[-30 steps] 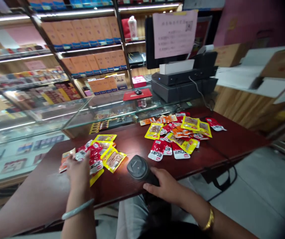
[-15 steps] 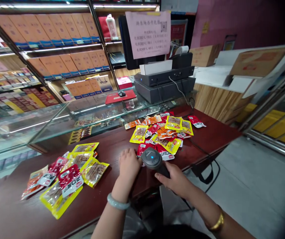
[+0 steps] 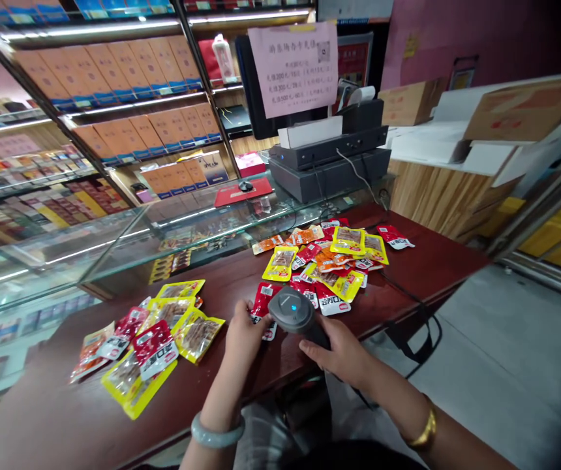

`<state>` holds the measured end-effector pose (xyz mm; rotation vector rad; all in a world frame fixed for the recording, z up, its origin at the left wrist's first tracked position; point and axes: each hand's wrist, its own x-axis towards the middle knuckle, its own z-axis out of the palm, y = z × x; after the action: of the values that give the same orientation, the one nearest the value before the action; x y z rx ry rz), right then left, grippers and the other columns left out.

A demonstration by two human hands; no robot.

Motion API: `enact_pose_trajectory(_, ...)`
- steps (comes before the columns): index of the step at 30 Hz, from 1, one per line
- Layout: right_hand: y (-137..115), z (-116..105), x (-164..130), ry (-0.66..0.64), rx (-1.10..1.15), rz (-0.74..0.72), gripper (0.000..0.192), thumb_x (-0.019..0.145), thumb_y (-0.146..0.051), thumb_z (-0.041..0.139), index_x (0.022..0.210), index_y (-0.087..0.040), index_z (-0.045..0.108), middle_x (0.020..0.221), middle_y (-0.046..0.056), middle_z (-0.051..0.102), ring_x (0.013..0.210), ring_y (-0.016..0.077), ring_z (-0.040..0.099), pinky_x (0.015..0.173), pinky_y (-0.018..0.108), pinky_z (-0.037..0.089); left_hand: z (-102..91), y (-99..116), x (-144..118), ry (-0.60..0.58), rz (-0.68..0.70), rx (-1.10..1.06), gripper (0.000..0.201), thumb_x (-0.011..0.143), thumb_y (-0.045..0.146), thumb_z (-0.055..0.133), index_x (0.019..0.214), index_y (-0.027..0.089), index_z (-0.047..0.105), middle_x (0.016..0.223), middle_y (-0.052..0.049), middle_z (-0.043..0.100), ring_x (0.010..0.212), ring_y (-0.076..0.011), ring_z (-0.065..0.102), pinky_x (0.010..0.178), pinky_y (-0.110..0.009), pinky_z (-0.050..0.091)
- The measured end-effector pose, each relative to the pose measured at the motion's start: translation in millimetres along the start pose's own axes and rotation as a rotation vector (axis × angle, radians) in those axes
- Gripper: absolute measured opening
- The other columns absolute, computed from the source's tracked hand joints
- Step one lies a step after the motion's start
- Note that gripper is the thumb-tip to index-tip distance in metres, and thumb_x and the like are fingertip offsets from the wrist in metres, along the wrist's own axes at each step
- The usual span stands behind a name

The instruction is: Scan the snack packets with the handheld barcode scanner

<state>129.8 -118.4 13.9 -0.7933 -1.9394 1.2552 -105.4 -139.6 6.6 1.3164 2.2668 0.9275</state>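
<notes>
Two hands work: left hand [image 3: 244, 333] pinches a red snack packet [image 3: 263, 305]; right hand [image 3: 342, 352] grips a barcode scanner [image 3: 293, 312], both above the tabletop [image 3: 408, 267].

- The pink paper sign [image 3: 293, 68] taped on the back of the monitor [image 3: 261, 85] carries several rows of printed characters and a small QR code in its upper right corner; the print is too small and soft to read.
- The red snack packets [image 3: 156, 349] on the table [image 3: 40, 418] bear white labels with large dark characters, not legible.
- The boxes [image 3: 114, 62] on the shelves show no print that can be read.
</notes>
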Motion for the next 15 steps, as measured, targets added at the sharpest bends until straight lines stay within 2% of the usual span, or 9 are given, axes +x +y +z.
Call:
enact_pose_trajectory(4, -10.8, 15.7, 7.5, -0.037, 0.019, -0.029, 0.028, 0.094, -0.042, 0.064, 0.109, -0.019, 0.070, 0.096, 0.009, 0.077, 0.095, 0.0277, 0.071, 0.084, 0.037, 0.057, -10.2, -11.7, -7.2, 0.063, 0.000, -0.007, 0.033, 0.071, 0.039, 0.071, 0.085, 0.027, 0.044, 0.072, 0.003, 0.061, 0.071, -0.0225, 0.063, 0.065, -0.031, 0.044)
enact_pose_trajectory(7, -12.1, 25.6, 10.2, -0.074, 0.038, -0.021, 0.025, 0.095, -0.041, 0.064, 0.105, -0.019, 0.069, 0.093, 0.007, 0.076, 0.089, 0.0252, 0.070, 0.080, 0.035, 0.056, -27.0, -26.1, -7.1, 0.110, -0.045, -0.026, 0.036, 0.069, 0.043, 0.073, 0.085, 0.027, 0.045, 0.075, 0.001, 0.063, 0.075, -0.0242, 0.065, 0.069, -0.033, 0.047)
enact_pose_trajectory(10, -8.2, 32.6, 11.0, -0.099, 0.030, -0.026, 0.024, 0.092, -0.040, 0.067, 0.100, -0.018, 0.070, 0.094, 0.007, 0.076, 0.090, 0.0247, 0.070, 0.085, 0.037, 0.056, -58.3, -49.5, -1.2, 0.264, -0.175, 0.017, 0.045, 0.069, 0.056, 0.075, 0.090, 0.026, 0.050, 0.081, -0.003, 0.066, 0.081, -0.0288, 0.067, 0.075, -0.039, 0.052)
enact_pose_trajectory(12, -5.7, 35.0, 11.5, -0.110, 0.019, -0.027, 0.026, 0.089, -0.041, 0.069, 0.099, -0.017, 0.071, 0.094, 0.008, 0.076, 0.093, 0.0260, 0.070, 0.090, 0.039, 0.055, -81.2, -62.8, 4.7, 0.376, -0.282, 0.085, 0.054, 0.070, 0.063, 0.074, 0.099, 0.023, 0.054, 0.093, -0.009, 0.070, 0.089, -0.0338, 0.069, 0.080, -0.045, 0.054)
enact_pose_trajectory(14, -4.9, 35.4, 12.4, -0.107, 0.007, -0.004, 0.028, 0.087, -0.040, 0.071, 0.102, -0.017, 0.072, 0.095, 0.008, 0.077, 0.094, 0.0270, 0.070, 0.092, 0.040, 0.055, -95.5, -67.1, 10.6, 0.524, -0.297, 0.252, 0.062, 0.075, 0.068, 0.068, 0.113, 0.021, 0.058, 0.113, -0.017, 0.070, 0.113, -0.0413, 0.065, 0.095, -0.055, 0.051)
enact_pose_trajectory(15, -5.0, 35.0, 13.0, -0.098, -0.001, 0.012, 0.029, 0.086, -0.040, 0.072, 0.104, -0.017, 0.072, 0.096, 0.008, 0.078, 0.094, 0.0272, 0.071, 0.092, 0.040, 0.055, -96.9, -64.9, 13.0, 0.568, -0.274, 0.318, 0.064, 0.078, 0.069, 0.066, 0.119, 0.020, 0.059, 0.121, -0.019, 0.068, 0.121, -0.0435, 0.061, 0.101, -0.058, 0.048)
